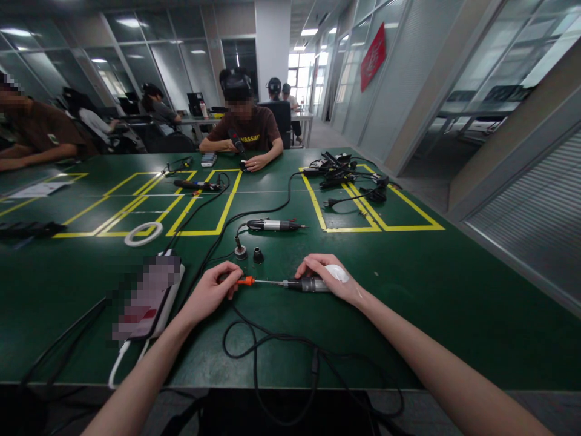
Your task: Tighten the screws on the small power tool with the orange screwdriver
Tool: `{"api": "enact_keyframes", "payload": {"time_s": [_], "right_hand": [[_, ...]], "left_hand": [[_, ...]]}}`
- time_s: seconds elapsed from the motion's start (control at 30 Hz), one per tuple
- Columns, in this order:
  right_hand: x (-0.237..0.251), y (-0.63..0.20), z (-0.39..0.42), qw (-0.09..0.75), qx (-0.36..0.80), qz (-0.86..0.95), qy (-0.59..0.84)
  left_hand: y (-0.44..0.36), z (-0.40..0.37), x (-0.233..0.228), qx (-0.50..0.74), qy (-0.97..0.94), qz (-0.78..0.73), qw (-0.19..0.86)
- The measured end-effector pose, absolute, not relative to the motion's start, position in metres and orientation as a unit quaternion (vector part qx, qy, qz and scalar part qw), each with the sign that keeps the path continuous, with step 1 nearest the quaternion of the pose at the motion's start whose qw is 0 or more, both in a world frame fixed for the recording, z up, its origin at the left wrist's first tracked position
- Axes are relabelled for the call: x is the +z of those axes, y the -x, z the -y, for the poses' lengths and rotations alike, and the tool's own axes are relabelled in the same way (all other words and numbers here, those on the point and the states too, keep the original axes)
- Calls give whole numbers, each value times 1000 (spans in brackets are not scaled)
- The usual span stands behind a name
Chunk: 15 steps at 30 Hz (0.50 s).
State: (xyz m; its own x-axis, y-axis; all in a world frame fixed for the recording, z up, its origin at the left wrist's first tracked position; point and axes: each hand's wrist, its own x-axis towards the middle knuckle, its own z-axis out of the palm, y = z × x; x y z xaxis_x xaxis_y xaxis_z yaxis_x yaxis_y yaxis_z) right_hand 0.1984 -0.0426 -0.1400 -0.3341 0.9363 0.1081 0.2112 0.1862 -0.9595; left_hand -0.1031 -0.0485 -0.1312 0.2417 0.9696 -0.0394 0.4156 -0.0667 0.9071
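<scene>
My left hand (221, 283) grips an orange-handled screwdriver (246, 281) whose thin metal shaft points right. The shaft's end meets the tip of an electric screwdriver (313, 284), a black and grey cylinder lying level. Around the body of that tool my right hand (327, 272) is closed, with a white patch on its back. Beyond my hands lies a second electric screwdriver (275, 225), silver and black. Between it and my left hand stand a small metal part (240, 249) with a round base and a black cone-shaped cap (258, 255).
A phone (152, 297) with a white cable rests left of my left forearm. Black cords (272, 336) loop in front of me. A white ring (143, 234), another tool (197, 185) and a cable pile (338, 169) lie farther off. A person (247, 130) sits opposite.
</scene>
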Motion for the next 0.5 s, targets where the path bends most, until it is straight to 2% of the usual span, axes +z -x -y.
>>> {"api": "enact_keyframes", "payload": {"time_s": [0.5], "right_hand": [[-142, -198, 42, 388, 461, 672, 431]], "left_hand": [[113, 48, -130, 334, -660, -495, 455]]}}
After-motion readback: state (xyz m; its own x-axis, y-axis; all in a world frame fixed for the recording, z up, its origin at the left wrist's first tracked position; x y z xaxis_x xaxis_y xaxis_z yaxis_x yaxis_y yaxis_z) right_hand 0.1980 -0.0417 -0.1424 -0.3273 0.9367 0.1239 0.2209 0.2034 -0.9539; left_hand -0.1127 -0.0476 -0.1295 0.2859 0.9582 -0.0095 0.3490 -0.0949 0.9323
